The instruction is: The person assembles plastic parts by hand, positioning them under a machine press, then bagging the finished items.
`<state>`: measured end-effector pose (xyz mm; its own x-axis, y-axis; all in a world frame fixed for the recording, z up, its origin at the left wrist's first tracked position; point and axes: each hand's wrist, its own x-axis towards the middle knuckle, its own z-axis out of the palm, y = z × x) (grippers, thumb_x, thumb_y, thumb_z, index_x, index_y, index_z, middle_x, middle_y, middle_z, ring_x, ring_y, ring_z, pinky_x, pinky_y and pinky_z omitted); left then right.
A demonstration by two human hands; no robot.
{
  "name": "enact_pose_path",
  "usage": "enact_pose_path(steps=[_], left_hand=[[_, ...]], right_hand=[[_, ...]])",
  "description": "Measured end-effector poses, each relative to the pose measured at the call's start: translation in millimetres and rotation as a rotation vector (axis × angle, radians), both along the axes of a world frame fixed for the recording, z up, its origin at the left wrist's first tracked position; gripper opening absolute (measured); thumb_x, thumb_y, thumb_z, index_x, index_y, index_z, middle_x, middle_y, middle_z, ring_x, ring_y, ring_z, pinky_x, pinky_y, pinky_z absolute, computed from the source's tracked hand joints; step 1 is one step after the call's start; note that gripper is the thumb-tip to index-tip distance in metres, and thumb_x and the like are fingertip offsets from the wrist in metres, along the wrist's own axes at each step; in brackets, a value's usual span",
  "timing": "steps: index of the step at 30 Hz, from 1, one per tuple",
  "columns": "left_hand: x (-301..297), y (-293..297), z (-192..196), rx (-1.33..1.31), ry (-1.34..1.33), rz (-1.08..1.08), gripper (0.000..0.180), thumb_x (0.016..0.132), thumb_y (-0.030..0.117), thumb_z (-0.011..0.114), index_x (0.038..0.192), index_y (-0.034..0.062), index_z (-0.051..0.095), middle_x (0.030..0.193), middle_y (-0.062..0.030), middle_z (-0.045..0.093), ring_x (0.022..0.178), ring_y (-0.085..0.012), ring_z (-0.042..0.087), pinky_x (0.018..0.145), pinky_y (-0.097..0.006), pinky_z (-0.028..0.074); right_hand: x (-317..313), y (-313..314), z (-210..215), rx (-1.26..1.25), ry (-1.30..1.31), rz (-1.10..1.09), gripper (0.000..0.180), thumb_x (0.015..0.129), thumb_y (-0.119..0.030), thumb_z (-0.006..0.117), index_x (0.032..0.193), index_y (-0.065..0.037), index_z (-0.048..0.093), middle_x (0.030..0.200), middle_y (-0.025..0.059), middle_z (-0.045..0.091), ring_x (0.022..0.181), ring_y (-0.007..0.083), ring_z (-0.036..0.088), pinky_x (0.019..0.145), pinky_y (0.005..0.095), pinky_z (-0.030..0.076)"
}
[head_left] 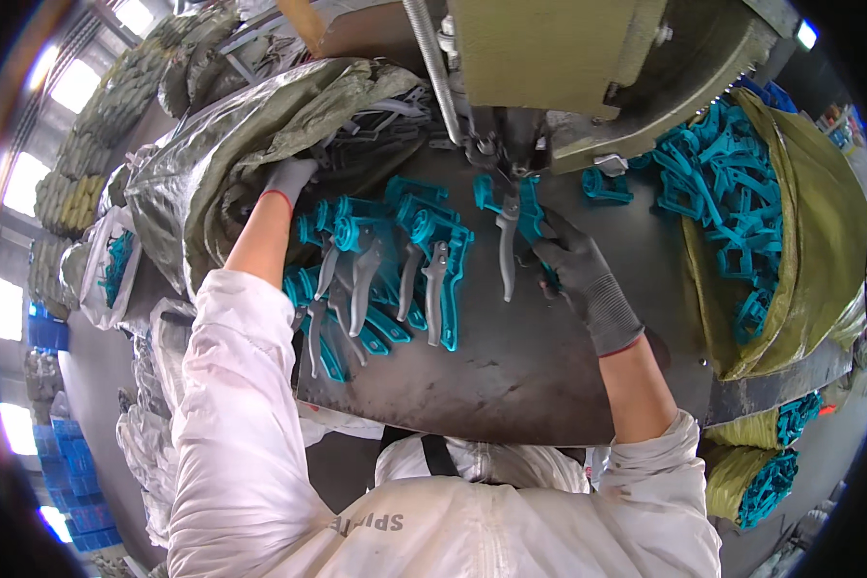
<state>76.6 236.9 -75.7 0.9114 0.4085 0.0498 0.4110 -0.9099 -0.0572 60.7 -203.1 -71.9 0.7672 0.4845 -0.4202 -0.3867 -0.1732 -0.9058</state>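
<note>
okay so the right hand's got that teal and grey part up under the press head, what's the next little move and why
Probably steady the teal and grey part under the press head with the right hand: its top end sits right at the tool tip, and the fingers are beside the handle. The left hand is already reaching into the grey sack, seemingly for another piece.

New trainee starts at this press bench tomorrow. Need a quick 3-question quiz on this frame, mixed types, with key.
1. True or false: the right hand holds a teal-and-grey part under the machine head.
2. Where does the left hand reach? A) into the grey woven sack B) onto the metal worktable C) into the olive sack of teal parts
3. What lies between the hands?

Key: 1 true. 2 A. 3 A pile of assembled teal-and-grey parts.
</note>
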Motion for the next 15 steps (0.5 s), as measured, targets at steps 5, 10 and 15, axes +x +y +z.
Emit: enact_pose_path(steps=[5, 10, 15], left_hand=[[-36, 20, 9, 0.401, 0.118, -0.322, 0.023, 0.081, 0.017, 0.053, 0.097, 0.0012, 0.059, 0.098, -0.0211, 0.061, 0.091, -0.0330, 0.061, 0.082, -0.038, 0.047], [-105, 59, 30, 0.869, 0.314, -0.510, 0.018, 0.082, 0.009, 0.048, 0.081, 0.0035, 0.065, 0.086, -0.0195, 0.065, 0.082, -0.0315, 0.063, 0.076, -0.036, 0.049], [-80, -172, 96, -0.894, -0.326, -0.637, 0.034, 0.094, 0.024, 0.043, 0.114, 0.0003, 0.058, 0.109, -0.0214, 0.061, 0.097, -0.0257, 0.061, 0.079, -0.033, 0.047]], right_hand=[[-12, 17, 2, 0.122, -0.228, 0.086, 0.040, 0.083, -0.007, 0.054, 0.123, -0.007, 0.049, 0.091, 0.0111, 0.063, 0.062, 0.0176, 0.061, 0.053, 0.0289, 0.050], [66, -32, 30, -0.679, -1.202, -0.014, 0.031, 0.076, -0.011, 0.053, 0.105, -0.002, 0.059, 0.106, 0.0212, 0.059, 0.100, 0.0306, 0.058, 0.086, 0.0392, 0.047], [158, -160, -2, -1.396, -1.063, -0.327, 0.047, 0.078, -0.009, 0.053, 0.125, -0.013, 0.050, 0.112, 0.0223, 0.055, 0.107, 0.0374, 0.053, 0.090, 0.0432, 0.044]])
